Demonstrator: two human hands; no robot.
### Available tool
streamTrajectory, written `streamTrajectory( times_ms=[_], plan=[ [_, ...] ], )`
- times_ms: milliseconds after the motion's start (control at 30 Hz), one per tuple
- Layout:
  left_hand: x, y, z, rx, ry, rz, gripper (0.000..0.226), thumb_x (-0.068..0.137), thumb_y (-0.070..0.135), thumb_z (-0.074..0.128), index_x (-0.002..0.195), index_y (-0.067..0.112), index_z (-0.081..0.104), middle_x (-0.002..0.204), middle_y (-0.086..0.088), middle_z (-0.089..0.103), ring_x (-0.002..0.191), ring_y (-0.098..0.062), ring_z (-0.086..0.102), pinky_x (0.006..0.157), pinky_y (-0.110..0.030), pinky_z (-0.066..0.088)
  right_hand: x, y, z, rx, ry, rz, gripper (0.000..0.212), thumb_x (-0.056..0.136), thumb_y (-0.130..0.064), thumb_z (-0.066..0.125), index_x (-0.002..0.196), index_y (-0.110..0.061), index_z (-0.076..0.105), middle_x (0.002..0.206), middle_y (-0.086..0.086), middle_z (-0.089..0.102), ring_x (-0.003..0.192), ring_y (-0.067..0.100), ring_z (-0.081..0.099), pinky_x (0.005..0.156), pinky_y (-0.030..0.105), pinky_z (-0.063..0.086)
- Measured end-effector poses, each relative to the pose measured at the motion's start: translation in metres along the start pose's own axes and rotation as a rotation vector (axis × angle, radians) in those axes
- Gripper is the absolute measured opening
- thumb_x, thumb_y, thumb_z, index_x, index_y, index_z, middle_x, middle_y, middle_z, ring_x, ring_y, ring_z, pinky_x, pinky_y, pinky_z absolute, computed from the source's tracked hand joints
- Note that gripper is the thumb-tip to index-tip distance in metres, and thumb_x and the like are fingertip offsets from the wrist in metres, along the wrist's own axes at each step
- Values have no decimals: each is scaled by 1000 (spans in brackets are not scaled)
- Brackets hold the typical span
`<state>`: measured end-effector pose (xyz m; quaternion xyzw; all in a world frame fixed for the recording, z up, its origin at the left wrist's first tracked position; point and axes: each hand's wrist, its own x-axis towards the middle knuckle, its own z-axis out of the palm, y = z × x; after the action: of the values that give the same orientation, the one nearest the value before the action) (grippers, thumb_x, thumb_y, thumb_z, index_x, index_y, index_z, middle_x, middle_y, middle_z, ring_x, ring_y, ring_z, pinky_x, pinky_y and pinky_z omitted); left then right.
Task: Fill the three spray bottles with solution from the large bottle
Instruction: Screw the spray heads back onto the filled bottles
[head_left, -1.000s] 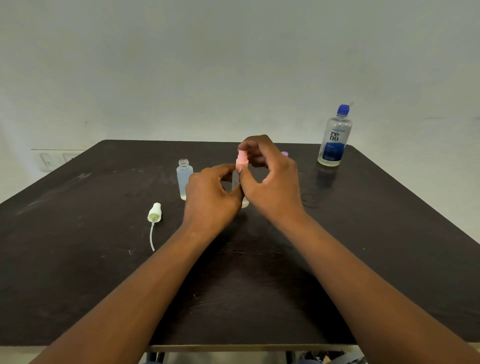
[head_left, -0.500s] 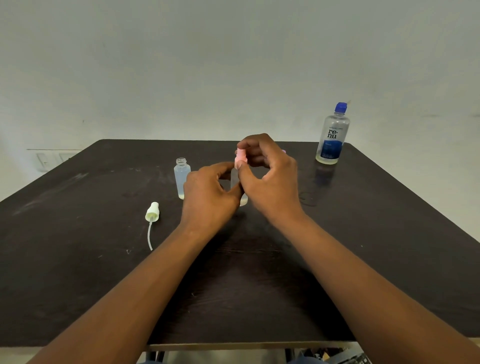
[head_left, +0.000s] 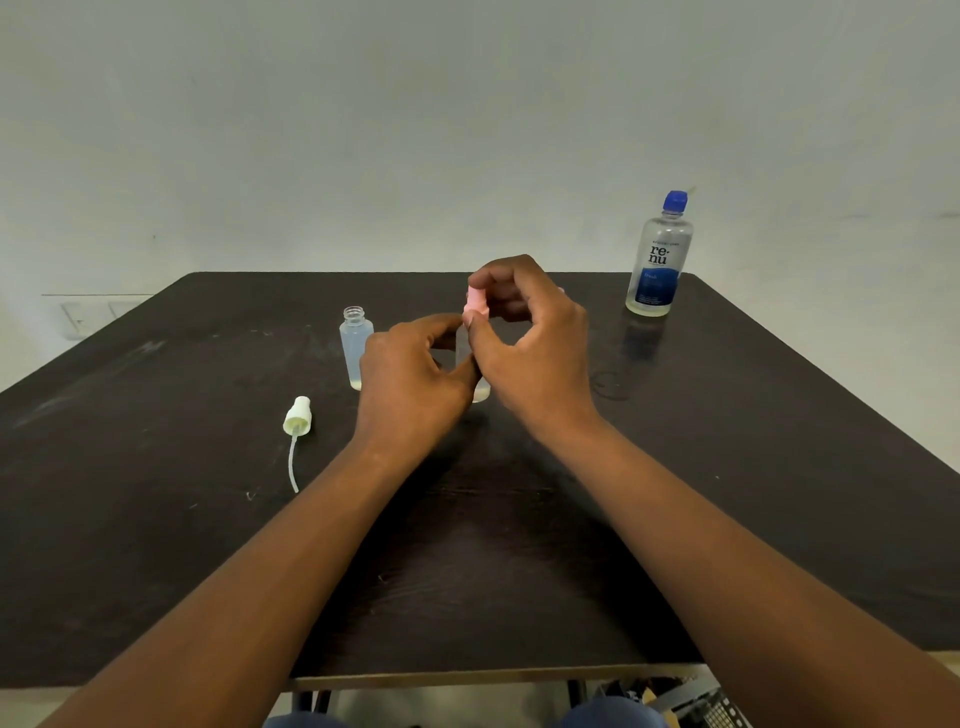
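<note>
Two hands work at the middle of the dark, scuffed table (head_left: 156, 519). The left hand (head_left: 410, 384) curls its fingers round a small clear spray bottle (head_left: 480, 392) standing upright, while the right hand (head_left: 535, 353) pinches its pink spray cap (head_left: 475, 304). Just left stands an uncapped translucent cylindrical bottle (head_left: 356, 348); a white pump head (head_left: 297, 415) with dip tube lies nearer. The large bottle (head_left: 658, 260), blue-capped and labelled "re-nu", stands at the far right corner.

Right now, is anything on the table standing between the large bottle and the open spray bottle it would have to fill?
Yes. Both hands, the left hand and the right hand, and the pink-capped bottle they hold sit on the line from the large bottle to the open spray bottle.
</note>
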<state>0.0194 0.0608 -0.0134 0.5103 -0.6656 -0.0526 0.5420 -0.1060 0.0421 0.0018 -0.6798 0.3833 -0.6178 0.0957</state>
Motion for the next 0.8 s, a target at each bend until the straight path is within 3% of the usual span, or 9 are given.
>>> streamTrajectory(
  times_ms=[100,333,433,633,700,800],
  plan=[
    [1,-3,2,9,-4,7,29,92,21,74,120,18,79,110,6,80,100,-5,73,83,-37,63,1,0,-2,3,3,2,20,87,-14,78,103,-19,68,92,-14,70,86,8,69,94,53,57],
    [1,-4,2,1,-13,1,26,90,18,74,115,19,80,104,9,80,97,-3,73,81,-37,63,1,1,0,45,-6,21,10,92,-20,69,100,-26,68,94,-17,74,92,7,73,104,68,49],
    [1,-4,3,22,-16,17,27,92,20,73,119,18,79,107,7,81,99,-4,73,82,-36,63,1,1,-1,26,-12,17,13,91,-17,72,101,-23,67,91,-18,70,90,4,70,101,63,52],
    [0,-5,4,37,-51,-3,22,92,20,73,112,20,81,97,6,80,71,-7,67,69,-30,57,2,4,0,1,-45,34,25,84,-21,76,102,-30,62,94,-18,69,91,2,69,106,71,45],
    [0,-6,3,23,-48,-13,21,91,19,72,111,20,81,96,8,80,70,-5,67,68,-28,56,2,5,1,22,-67,36,21,87,-22,72,105,-29,62,99,-17,73,97,3,71,109,68,45],
    [1,-5,1,16,-27,-13,22,89,23,70,107,19,81,94,9,80,83,-5,72,74,-30,59,1,5,1,76,-90,49,14,97,-15,69,108,-23,63,103,-11,77,100,5,74,104,54,54]
  ],
)
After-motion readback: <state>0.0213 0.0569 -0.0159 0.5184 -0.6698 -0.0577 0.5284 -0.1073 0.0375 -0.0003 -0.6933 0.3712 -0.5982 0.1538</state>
